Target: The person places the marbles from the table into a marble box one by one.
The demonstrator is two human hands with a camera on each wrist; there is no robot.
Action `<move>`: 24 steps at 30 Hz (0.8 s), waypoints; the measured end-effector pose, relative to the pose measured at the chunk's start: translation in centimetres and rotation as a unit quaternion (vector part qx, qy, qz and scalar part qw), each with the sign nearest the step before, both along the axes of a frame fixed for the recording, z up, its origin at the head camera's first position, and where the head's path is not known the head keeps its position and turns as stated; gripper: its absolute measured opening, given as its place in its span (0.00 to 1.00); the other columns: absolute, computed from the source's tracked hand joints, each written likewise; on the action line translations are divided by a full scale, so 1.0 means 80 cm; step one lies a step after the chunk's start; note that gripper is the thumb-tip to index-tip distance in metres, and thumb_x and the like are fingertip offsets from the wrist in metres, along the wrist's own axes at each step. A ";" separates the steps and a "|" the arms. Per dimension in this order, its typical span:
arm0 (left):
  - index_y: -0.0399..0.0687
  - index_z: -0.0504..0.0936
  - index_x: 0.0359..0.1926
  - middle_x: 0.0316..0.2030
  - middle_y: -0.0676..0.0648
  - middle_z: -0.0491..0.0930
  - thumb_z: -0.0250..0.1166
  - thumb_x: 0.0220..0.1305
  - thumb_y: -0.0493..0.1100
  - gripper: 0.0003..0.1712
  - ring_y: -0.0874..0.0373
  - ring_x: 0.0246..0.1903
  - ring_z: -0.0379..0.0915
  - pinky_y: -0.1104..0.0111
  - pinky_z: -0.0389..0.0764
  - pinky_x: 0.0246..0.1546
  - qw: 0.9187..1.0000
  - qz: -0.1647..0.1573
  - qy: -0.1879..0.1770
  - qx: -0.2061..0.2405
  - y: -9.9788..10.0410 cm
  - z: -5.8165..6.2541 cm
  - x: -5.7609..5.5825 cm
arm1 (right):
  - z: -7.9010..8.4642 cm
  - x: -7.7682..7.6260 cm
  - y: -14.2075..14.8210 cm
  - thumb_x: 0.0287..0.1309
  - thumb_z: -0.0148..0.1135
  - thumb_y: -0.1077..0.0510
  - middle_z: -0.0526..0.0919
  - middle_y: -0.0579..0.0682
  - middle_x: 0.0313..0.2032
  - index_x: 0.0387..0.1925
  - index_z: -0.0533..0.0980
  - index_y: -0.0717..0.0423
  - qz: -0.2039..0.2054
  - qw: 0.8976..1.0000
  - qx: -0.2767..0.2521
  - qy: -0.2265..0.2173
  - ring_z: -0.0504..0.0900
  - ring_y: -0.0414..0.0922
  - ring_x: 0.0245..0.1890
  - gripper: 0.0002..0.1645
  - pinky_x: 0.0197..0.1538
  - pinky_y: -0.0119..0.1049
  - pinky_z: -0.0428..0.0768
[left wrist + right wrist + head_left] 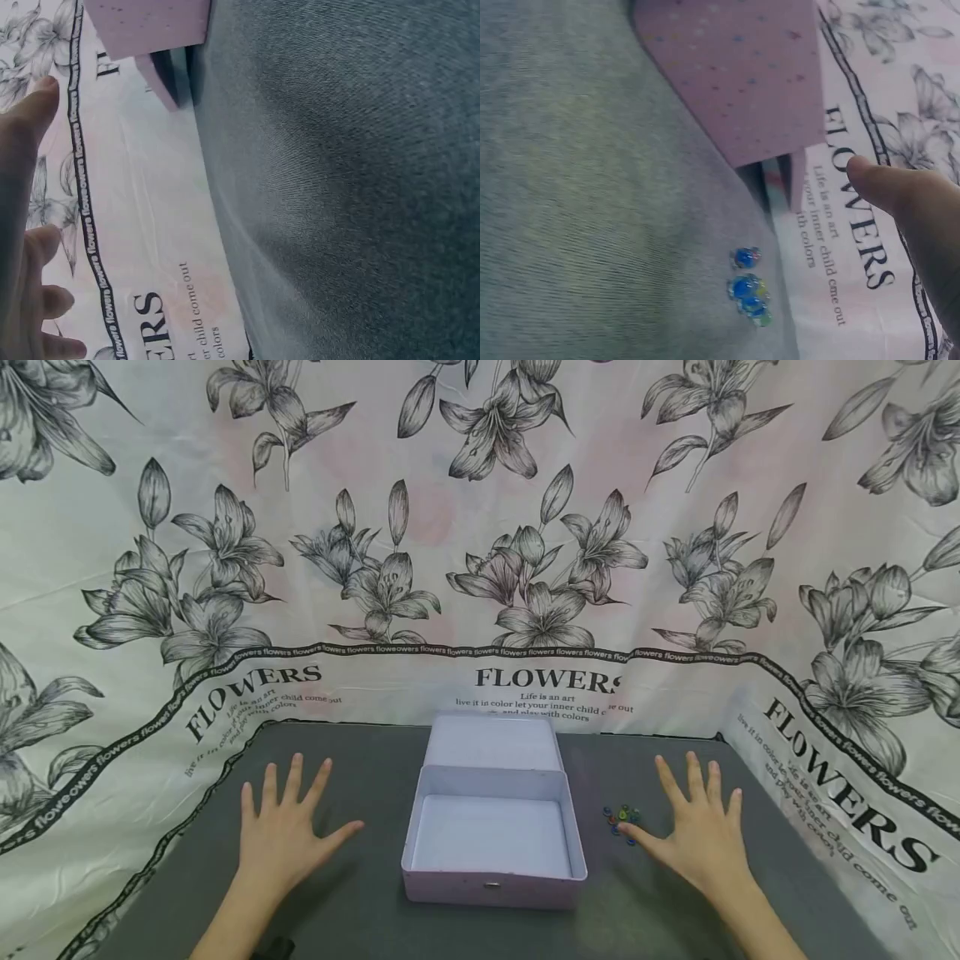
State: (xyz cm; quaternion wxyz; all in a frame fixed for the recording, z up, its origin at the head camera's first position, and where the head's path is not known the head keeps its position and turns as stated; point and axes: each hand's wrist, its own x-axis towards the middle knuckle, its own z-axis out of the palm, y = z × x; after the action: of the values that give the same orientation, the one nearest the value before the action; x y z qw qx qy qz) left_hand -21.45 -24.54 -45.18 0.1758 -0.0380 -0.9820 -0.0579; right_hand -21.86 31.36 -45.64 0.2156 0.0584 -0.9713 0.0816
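Note:
Both hands are held up with fingers spread, and neither holds anything. In the head view the left hand (283,835) hovers left of a pink metal box (491,889). The right hand (703,839) hovers to the box's right, its thumb overlapping a small cluster of glass marbles (624,815). The box stands with its hinged lid (493,742) tipped back, and its white inside holds nothing. Blue, yellow and green marbles (745,286) lie beside the speckled box side (735,82) in the right wrist view. The left wrist view catches a box corner (154,26) beyond the thumb.
A dark grey cloth (360,910) covers the table. Behind it and along both sides hangs a white curtain (375,685) printed with flowers and lettering. A small black object (276,948) shows at the bottom edge beside the left forearm.

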 end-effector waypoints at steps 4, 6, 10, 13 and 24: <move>0.52 0.50 0.86 0.82 0.28 0.49 0.56 0.63 0.85 0.65 0.21 0.77 0.42 0.26 0.40 0.72 0.998 0.005 -0.028 0.051 0.003 0.000 -0.003 | 0.006 -0.005 0.010 0.53 0.71 0.22 0.46 0.71 0.82 0.87 0.45 0.44 0.007 0.999 -0.042 0.005 0.46 0.77 0.79 0.73 0.68 0.83 0.50; 0.48 0.47 0.86 0.82 0.28 0.47 0.54 0.65 0.83 0.65 0.21 0.77 0.42 0.26 0.40 0.72 0.994 0.006 -0.050 0.094 0.004 -0.001 -0.004 | 0.007 -0.008 0.015 0.54 0.74 0.25 0.49 0.69 0.82 0.86 0.47 0.46 0.011 0.997 -0.074 0.007 0.57 0.79 0.74 0.72 0.62 0.79 0.66; 0.43 0.45 0.86 0.82 0.30 0.48 0.54 0.68 0.81 0.64 0.22 0.76 0.46 0.27 0.44 0.72 0.985 0.000 -0.078 0.152 0.004 -0.004 -0.006 | -0.003 -0.011 0.023 0.53 0.79 0.32 0.60 0.70 0.79 0.85 0.52 0.49 0.013 0.990 -0.135 0.034 0.72 0.80 0.61 0.69 0.43 0.71 0.79; 0.41 0.48 0.85 0.81 0.32 0.53 0.54 0.70 0.79 0.62 0.23 0.72 0.58 0.28 0.57 0.68 0.983 -0.008 -0.081 0.166 0.002 -0.009 -0.005 | -0.019 -0.015 0.026 0.51 0.83 0.38 0.70 0.72 0.72 0.84 0.56 0.53 0.015 0.983 -0.176 0.058 0.75 0.77 0.60 0.68 0.46 0.72 0.78; 0.40 0.62 0.81 0.71 0.37 0.75 0.63 0.77 0.58 0.43 0.61 0.40 0.77 0.67 0.78 0.36 0.932 -0.091 -0.090 0.338 0.032 -0.037 0.004 | -0.056 -0.040 0.039 0.66 0.74 0.43 0.80 0.67 0.65 0.77 0.66 0.61 -0.010 0.956 -0.294 -0.003 0.81 0.67 0.59 0.48 0.56 0.69 0.76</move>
State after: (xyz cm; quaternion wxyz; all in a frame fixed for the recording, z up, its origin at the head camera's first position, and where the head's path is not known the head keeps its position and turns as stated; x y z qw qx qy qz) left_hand -21.13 -21.95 -48.14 0.0829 -0.0601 -0.9082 -0.4057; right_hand -25.03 34.48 -50.14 0.2207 -0.0174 -0.9055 0.3620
